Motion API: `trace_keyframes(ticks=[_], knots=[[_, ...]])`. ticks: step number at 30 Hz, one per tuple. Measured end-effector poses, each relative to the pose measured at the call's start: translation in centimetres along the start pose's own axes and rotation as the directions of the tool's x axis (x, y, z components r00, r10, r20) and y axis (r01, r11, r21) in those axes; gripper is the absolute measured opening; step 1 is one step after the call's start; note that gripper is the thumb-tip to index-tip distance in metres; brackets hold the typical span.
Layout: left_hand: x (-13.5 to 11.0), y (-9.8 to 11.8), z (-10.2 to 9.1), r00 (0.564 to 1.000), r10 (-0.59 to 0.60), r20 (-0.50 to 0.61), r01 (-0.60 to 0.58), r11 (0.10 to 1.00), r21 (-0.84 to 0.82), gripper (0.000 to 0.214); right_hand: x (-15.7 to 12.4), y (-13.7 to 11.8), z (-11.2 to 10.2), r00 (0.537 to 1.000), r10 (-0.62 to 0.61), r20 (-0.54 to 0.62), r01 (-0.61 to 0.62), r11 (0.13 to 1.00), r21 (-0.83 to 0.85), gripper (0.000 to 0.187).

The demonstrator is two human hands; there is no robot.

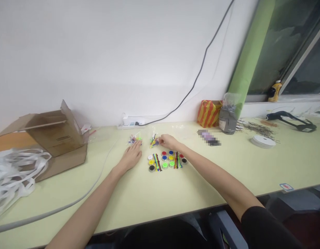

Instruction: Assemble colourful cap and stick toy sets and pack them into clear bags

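The left hand lies open and flat on the bench, just beside a small plastic bag. The right hand touches a second bag, but I cannot tell if it grips. Round coloured pots stand in rows just before them, near the back edge.

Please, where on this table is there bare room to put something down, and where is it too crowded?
Free: the pale-green tabletop between the grey cable and the coloured round caps, and the stretch between the right forearm and the white tape roll. Crowded: around the left hand, right hand and small clear plastic bags.
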State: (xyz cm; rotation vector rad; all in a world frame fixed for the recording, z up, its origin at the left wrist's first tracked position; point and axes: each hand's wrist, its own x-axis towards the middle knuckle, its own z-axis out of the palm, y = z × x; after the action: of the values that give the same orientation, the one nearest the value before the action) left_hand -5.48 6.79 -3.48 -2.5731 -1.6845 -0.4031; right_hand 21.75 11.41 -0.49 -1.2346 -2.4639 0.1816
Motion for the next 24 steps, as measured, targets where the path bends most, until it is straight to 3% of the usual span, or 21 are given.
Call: trace_keyframes(ticks=[4, 8, 17, 21, 24], knots=[[0.0, 0.2, 0.0, 1.000, -0.010, 0.010, 0.010, 1.000, -0.005, 0.062, -1.1, 0.8, -1.3, 0.998, -0.046, -0.035, 0.049, 0.995, 0.082, 0.011], [0.2, 0.2, 0.1, 1.000, -0.015, -0.002, 0.015, 1.000, -0.012, 0.062, -1.6, 1.3, -3.7, 0.979, -0.079, -0.189, 0.114, 0.977, 0.179, 0.009], [0.4, -0.1, 0.2, 1.000, 0.003, -0.007, -0.003, 1.000, -0.009, 0.063, 1.6, 0.8, -8.2, 0.862, -0.026, -0.507, 0.123, 0.979, 0.160, 0.010], [0.4, 0.1, 0.2, 1.000, -0.003, 0.007, 0.003, 1.000, -0.001, 0.063, 3.4, 1.0, -10.3, 0.773, 0.032, -0.633, 0.098, 0.981, 0.170, 0.007], [0.3, 0.3, 0.2, 1.000, -0.007, -0.004, 0.007, 1.000, 0.008, 0.062, 3.9, 0.7, -12.0, 0.629, 0.116, -0.769, 0.093, 0.970, 0.223, 0.007]])
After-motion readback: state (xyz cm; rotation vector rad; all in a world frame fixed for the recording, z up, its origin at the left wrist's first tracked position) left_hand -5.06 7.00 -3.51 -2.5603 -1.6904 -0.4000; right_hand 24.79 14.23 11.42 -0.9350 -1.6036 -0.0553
